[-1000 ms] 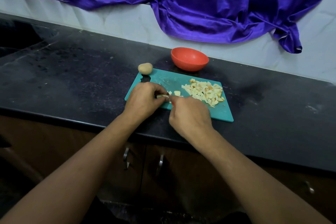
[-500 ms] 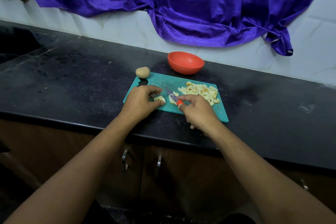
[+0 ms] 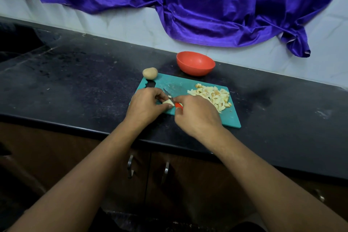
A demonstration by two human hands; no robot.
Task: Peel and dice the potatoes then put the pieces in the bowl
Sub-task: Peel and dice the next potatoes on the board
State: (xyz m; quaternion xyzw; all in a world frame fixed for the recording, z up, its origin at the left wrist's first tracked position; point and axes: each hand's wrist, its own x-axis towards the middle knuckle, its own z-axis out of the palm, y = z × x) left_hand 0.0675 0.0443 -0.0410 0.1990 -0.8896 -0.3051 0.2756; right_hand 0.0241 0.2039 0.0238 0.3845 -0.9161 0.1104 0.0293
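Left hand (image 3: 146,104) pinches a potato piece (image 3: 168,102) on the cutting board (image 3: 229,117); right hand (image 3: 195,114) (knuckles up) grips the knife (image 3: 172,98)

Black counter (image 3: 75,81) w/ teal cutting board (image 3: 180,83), potato (image 3: 149,72), red bowl (image 3: 195,63).

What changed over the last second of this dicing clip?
The right hand swung the knife out to the right, then back left onto the potato piece the left hand pinches. No grip changed. Diced pile, whole potato, bowl and cutting board stayed put.
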